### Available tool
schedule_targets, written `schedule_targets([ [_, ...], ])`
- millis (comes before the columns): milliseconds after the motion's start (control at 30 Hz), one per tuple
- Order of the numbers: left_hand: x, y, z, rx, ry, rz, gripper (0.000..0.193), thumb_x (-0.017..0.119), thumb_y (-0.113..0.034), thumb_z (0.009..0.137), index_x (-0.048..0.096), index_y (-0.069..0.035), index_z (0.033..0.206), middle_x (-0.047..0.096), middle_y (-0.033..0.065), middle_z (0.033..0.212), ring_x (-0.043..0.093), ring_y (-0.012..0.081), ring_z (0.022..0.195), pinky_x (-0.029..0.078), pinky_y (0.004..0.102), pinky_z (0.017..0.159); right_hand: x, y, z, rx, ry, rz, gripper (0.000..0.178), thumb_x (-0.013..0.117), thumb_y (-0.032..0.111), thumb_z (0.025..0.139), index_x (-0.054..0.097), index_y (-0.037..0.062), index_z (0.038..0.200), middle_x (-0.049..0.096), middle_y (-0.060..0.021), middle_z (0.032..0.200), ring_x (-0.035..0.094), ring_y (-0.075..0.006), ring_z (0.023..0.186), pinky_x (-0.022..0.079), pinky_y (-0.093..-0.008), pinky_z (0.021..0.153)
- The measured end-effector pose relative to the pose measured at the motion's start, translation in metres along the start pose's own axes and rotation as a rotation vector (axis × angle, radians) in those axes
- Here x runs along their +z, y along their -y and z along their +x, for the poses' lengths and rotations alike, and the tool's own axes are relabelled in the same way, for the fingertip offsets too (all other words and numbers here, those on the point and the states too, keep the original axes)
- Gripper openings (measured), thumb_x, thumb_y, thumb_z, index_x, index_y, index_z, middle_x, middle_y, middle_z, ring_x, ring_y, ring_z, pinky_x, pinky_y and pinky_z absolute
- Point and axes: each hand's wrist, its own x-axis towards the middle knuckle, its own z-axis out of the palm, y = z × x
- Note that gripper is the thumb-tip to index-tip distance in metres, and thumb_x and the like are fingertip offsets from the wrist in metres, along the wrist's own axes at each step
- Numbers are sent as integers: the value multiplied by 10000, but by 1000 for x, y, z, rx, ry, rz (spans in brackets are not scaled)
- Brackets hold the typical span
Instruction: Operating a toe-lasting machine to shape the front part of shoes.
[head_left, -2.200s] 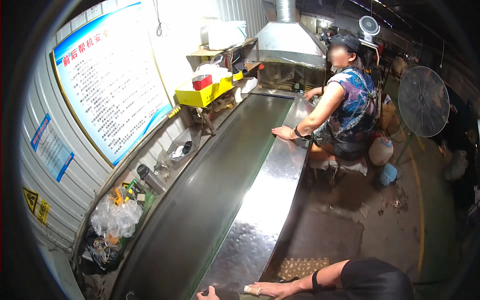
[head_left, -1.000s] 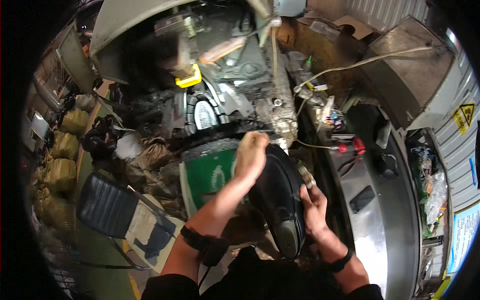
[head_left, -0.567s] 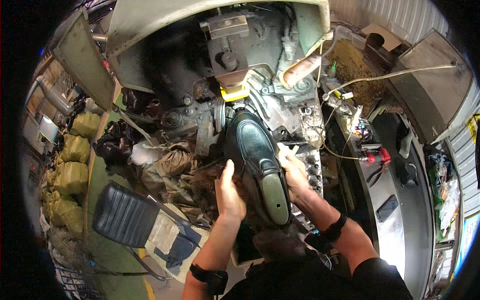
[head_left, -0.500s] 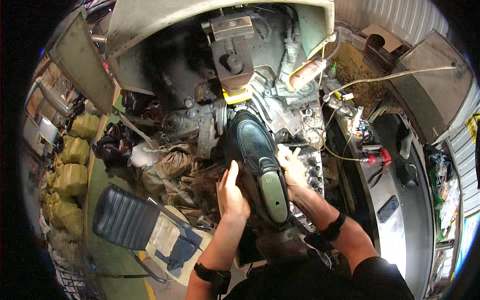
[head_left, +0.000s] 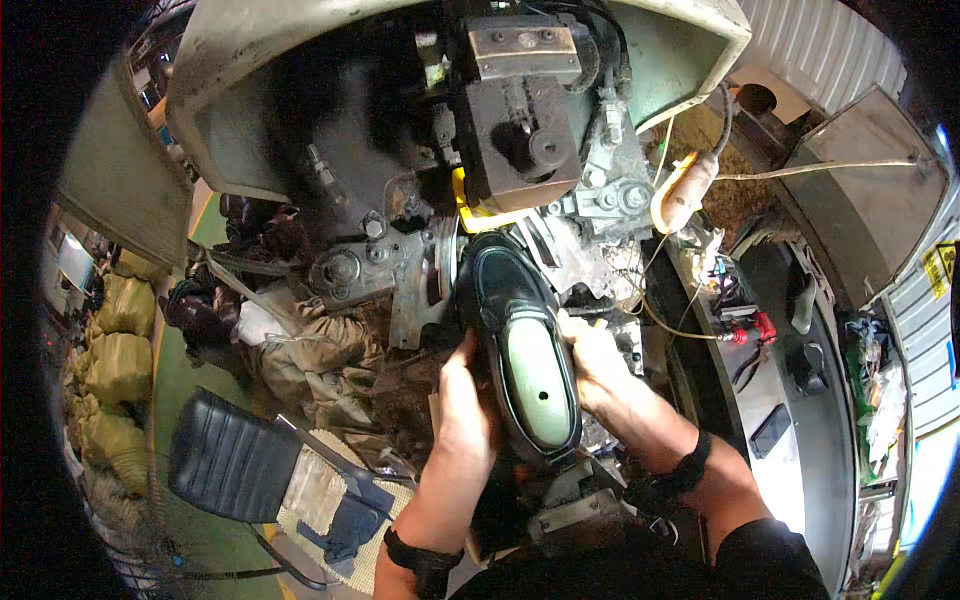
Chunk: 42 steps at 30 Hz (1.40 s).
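Observation:
A black loafer [head_left: 490, 290] on a pale green shoe last [head_left: 535, 375] sits in the middle, its toe pointing away under a yellow-edged machine head [head_left: 515, 150]. My left hand [head_left: 466, 405] grips the loafer's left side, its fingertips partly hidden by the shoe. On the other side, my right hand [head_left: 597, 365] has its fingers curled against the upper near the shoe's opening. Something small and pale shows at the right fingertips; I cannot make out what it is. The toe is close to the yellow edge [head_left: 490, 219]; whether they touch is unclear.
Metal machine parts [head_left: 375, 265] flank the shoe. A work lamp [head_left: 685, 190] hangs at the right. Beyond it, a side bench [head_left: 795, 490] holds a phone [head_left: 770, 432] and a red-handled tool [head_left: 750, 328]. A black chair [head_left: 230, 455] stands at the left, near yellow sacks [head_left: 120, 365].
My view has shifted closer to the machine. The loafer has tipped, so more of the last's top shows. My left hand has closed in against the shoe's side.

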Motion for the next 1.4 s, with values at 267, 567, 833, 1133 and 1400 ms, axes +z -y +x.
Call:
schedule_targets([
  [267, -53, 47, 62, 567, -172, 212, 217, 616, -216, 993, 699, -18, 960, 645, -40, 901, 525, 70, 826, 419, 239, 785, -46, -40, 36, -200, -27, -88, 116, 588, 258, 975, 587, 144, 954, 516, 0, 950, 496, -133, 995, 323, -420, 1071],
  [567, -59, 52, 65, 443, -220, 150, 255, 622, -230, 985, 693, 15, 982, 680, 18, 954, 557, 108, 858, 433, 255, 820, -62, -51, 50, -335, 22, -156, 270, 611, 382, 966, 584, 163, 1120, 560, -23, 1145, 435, -134, 1200, -111, -450, 1178],
  [833, -79, 70, 87, 706, -422, 451, 295, 628, -280, 987, 709, -8, 909, 647, -15, 799, 511, 84, 732, 424, 267, 680, -64, -61, 58, -387, -4, -12, 390, 629, 274, 978, 531, 84, 1305, 592, -12, 1154, 584, -139, 1028, 485, -310, 941],
  [1133, -59, 60, 76, 649, -243, 273, 261, 617, -242, 998, 714, -19, 904, 636, -48, 783, 505, 39, 706, 417, 231, 627, -44, -52, 40, -228, -17, 41, 425, 604, 342, 993, 545, 61, 1305, 607, -49, 1216, 573, -163, 1073, 471, -319, 947],
  [1400, -43, 49, 51, 489, -226, 93, 290, 659, -278, 964, 696, 9, 976, 673, 5, 952, 571, 93, 857, 443, 256, 778, -30, -28, 11, 33, 162, 102, 303, 549, 325, 1014, 600, 100, 1209, 671, -37, 1092, 645, -173, 942, 534, -337, 878],
])
